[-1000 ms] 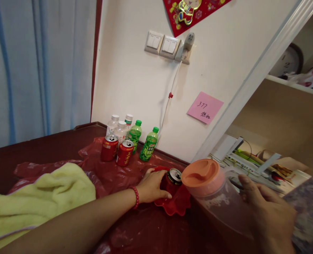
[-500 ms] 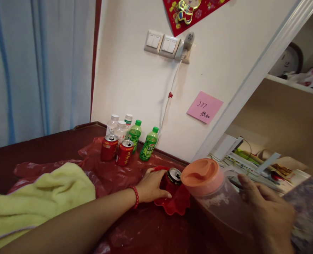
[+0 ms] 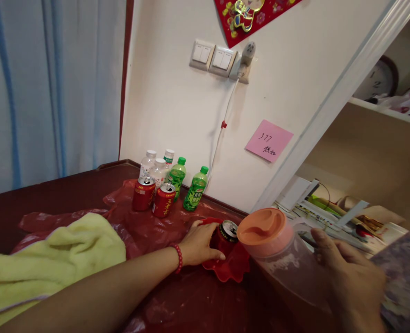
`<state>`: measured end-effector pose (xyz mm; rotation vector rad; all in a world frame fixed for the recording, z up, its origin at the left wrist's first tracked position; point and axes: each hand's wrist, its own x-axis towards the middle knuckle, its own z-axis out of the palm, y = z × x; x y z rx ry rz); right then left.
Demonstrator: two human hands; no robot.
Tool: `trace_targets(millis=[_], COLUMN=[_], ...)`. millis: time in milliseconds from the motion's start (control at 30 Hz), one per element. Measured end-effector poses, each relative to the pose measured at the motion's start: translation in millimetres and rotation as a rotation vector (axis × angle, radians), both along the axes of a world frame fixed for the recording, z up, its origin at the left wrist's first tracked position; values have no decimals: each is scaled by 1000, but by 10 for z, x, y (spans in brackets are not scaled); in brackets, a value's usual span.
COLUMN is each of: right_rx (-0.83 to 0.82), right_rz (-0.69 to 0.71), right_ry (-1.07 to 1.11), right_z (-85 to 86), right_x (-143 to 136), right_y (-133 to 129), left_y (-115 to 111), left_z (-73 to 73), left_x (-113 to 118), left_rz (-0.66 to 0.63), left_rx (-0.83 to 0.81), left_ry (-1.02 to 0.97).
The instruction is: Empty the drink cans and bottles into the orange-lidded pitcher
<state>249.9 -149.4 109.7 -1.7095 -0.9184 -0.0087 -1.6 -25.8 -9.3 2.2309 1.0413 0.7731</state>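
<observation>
A red drink can with an open silver top stands in a red scalloped bowl. My left hand, with a red bead bracelet at its wrist, curves round the can's left side. Its thumb is in front of the can, and its fingers reach behind it over the bowl. My right hand grips the handle of a clear plastic pitcher with an orange lid. The pitcher tilts to the left, its lid close beside the can's top. I cannot make out any liquid flowing.
Two red cans, several white-capped bottles and two green drink bottles stand against the wall. A yellow towel lies at left on the table, partly over a red plastic sheet. Cluttered shelves rise at right.
</observation>
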Motion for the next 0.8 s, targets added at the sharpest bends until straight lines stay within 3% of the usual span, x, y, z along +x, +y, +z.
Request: trace_targets(millis=[800], right_rx=[21], right_rz=[19], right_ry=[-6], right_z=[-20], right_x=[37], right_y=[0], left_y=[-36], left_z=[59], left_x=[6], left_rz=[14], left_rx=[-16], left_ry=[13])
